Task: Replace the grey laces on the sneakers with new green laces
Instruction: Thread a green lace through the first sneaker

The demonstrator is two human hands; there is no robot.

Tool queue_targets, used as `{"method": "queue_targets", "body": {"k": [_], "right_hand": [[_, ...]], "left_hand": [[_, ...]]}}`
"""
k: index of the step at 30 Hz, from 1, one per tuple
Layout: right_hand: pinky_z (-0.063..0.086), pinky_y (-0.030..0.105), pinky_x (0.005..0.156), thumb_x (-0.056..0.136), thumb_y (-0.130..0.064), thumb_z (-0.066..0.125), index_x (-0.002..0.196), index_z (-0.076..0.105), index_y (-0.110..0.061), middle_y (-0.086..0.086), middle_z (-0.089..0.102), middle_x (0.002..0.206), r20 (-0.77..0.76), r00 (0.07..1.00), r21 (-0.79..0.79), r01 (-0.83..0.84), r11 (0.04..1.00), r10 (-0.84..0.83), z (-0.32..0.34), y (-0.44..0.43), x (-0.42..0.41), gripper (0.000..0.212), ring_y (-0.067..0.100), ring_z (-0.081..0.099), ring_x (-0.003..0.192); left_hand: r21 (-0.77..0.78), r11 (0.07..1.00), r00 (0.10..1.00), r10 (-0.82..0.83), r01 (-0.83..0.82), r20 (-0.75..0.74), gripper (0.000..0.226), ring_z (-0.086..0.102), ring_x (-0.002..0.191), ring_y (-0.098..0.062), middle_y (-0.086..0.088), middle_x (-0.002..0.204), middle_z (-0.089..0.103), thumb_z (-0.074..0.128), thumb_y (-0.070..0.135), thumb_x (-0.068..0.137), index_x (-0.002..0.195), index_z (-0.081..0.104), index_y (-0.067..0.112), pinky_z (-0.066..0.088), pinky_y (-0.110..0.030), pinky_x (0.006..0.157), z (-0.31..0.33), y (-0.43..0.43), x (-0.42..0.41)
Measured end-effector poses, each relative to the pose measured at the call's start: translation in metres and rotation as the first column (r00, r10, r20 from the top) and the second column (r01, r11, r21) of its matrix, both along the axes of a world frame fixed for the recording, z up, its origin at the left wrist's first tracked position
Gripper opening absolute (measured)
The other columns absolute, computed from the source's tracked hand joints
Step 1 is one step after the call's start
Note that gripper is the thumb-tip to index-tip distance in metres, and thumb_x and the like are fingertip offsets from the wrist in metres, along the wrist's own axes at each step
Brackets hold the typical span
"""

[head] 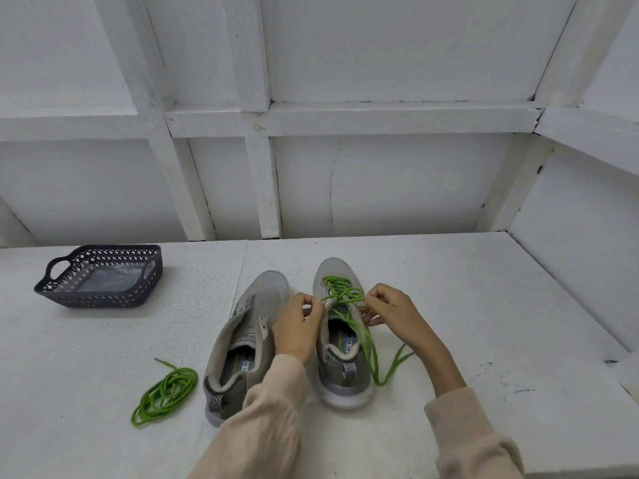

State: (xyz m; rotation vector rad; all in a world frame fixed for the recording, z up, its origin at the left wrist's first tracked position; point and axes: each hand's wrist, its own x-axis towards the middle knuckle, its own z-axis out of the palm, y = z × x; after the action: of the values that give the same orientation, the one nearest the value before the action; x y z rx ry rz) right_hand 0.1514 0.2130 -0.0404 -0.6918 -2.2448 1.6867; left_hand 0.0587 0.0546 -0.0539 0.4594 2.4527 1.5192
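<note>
Green lace threaded through toe-end eyelets of sneaker on bench. Left hand and right hand, fingers curled, pinch lace at eyelets. Spare lace coiled near front edge; basket well apart, left.

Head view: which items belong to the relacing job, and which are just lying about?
Job: right sneaker, threaded green lace pinched by left hand and right hand, unlaced left sneaker, coiled green lace.
Lying about: dark basket, clear plastic inside it.
</note>
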Motion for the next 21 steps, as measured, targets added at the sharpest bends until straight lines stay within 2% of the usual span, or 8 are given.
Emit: {"method": "queue_targets", "body": {"k": [3,6,8,12,18,21], "right_hand": [[0.058,0.032,0.071,0.097,-0.014,0.054,0.084,0.065,-0.009,0.016,0.072,0.085,-0.012,1.0,-0.095,0.025,0.995,-0.026,0.001,0.001,0.0,0.017,0.018,0.064,0.069],[0.059,0.033,0.068,0.098,-0.012,0.05,0.092,0.068,-0.005,0.019,0.072,0.084,0.009,0.998,-0.137,0.07,0.988,-0.07,0.0,0.005,-0.002,0.02,0.02,0.065,0.066],[0.058,0.029,0.062,0.096,-0.015,0.057,0.088,0.07,-0.006,0.015,0.071,0.078,0.03,0.997,-0.1,0.07,0.993,-0.067,-0.003,0.005,-0.006,0.017,0.019,0.064,0.063],[0.052,0.025,0.055,0.083,-0.026,0.076,0.078,0.073,-0.008,0.008,0.068,0.065,0.058,0.994,-0.023,0.092,0.995,-0.091,-0.005,0.001,-0.015,0.018,0.016,0.062,0.056],[0.057,0.033,0.061,0.087,-0.021,0.071,0.078,0.065,-0.014,0.005,0.064,0.069,0.031,0.996,-0.019,0.088,0.996,-0.088,-0.011,0.001,-0.016,0.013,0.019,0.061,0.06],[0.054,0.029,0.058,0.089,-0.021,0.066,0.077,0.06,-0.017,0.006,0.061,0.067,0.022,0.996,0.025,0.088,0.996,-0.089,-0.012,0.0,-0.013,0.013,0.019,0.06,0.063]], "left_hand": [[0.035,0.999,1.0,-0.003,0.002,0.029,0.009,0.064,0.082,-0.011,0.008,0.085,0.068,0.062,0.028,0.089,0.081,0.062,0.023,0.046,-0.031,0.084,-0.003,-0.001,-0.005],[0.078,0.996,0.999,-0.04,0.037,0.033,0.011,0.065,0.083,-0.009,0.008,0.087,0.069,0.063,0.035,0.089,0.081,0.062,0.029,0.052,-0.039,0.088,-0.002,0.0,-0.007],[0.065,0.995,0.997,-0.076,0.076,0.0,0.012,0.063,0.082,-0.007,0.005,0.092,0.07,0.061,0.038,0.091,0.083,0.064,0.03,0.051,-0.033,0.086,0.0,0.002,-0.008],[0.014,0.991,0.989,-0.128,0.13,-0.079,0.011,0.059,0.076,-0.001,0.005,0.096,0.067,0.059,0.032,0.093,0.089,0.067,0.025,0.04,-0.02,0.073,0.004,0.003,-0.009],[0.081,0.992,0.994,-0.089,0.095,-0.07,0.013,0.063,0.085,-0.005,0.005,0.1,0.065,0.061,0.025,0.093,0.084,0.063,0.033,0.037,-0.003,0.071,0.001,-0.001,-0.003],[0.074,0.994,0.994,-0.081,0.086,-0.071,0.008,0.061,0.083,-0.003,0.006,0.099,0.065,0.06,0.026,0.093,0.087,0.064,0.028,0.034,0.001,0.069,0.003,-0.001,0.0]]}}
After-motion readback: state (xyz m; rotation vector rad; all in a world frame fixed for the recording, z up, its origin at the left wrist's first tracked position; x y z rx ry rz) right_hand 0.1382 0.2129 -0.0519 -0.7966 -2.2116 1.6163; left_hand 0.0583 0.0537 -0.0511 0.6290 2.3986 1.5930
